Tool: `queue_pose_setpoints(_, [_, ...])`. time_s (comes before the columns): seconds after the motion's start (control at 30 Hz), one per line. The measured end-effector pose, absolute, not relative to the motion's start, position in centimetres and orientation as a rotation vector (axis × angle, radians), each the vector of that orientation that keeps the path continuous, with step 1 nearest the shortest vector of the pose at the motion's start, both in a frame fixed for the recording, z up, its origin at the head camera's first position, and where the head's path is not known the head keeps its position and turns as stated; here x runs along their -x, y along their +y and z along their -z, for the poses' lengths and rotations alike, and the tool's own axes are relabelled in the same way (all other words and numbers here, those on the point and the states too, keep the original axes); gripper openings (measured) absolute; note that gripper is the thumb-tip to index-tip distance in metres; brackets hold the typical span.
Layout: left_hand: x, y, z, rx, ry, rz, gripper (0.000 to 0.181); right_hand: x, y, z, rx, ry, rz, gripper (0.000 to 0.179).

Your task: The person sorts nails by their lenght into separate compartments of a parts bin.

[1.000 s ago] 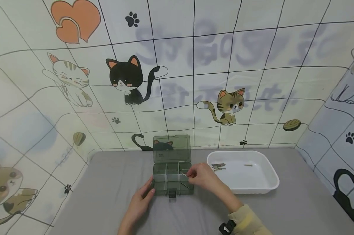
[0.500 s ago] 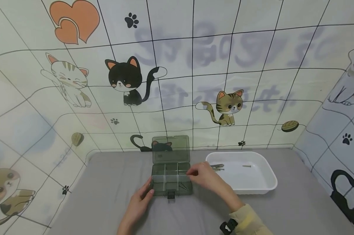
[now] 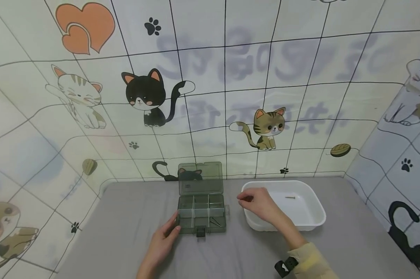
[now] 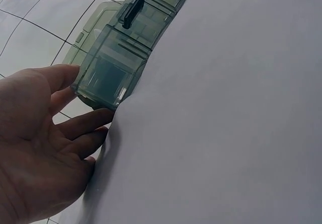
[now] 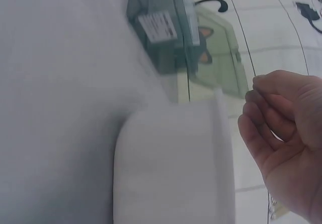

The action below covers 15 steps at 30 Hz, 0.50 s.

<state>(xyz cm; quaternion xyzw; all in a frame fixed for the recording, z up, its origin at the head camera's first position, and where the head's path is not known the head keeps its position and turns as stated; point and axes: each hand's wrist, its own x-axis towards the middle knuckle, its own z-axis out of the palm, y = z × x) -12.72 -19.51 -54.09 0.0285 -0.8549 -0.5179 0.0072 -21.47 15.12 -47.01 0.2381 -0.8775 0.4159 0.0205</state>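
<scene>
Plainly translucent, rectangular plastic box [image 3: 201, 212]

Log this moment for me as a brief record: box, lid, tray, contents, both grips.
Box: green, see-through, divided
Lid: open, standing at the back
Tray: white, right of the box, apart
Box contents: thin metal pieces, front right compartment
Tray contents: one metal piece visible; others could be hidden
Left grip: touches the box's left side
Right grip: at the tray's left end; whether holding anything, unclear
</scene>
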Motion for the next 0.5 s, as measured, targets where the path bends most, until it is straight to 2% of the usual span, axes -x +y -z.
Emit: queue_pose_setpoints(0.5, [12.7, -19.5, 54.1, -0.114, -2.677, 1.604, 0.051, 23.3, 22.1, 48.3, -0.307, -2.854, -1.238, 0.019])
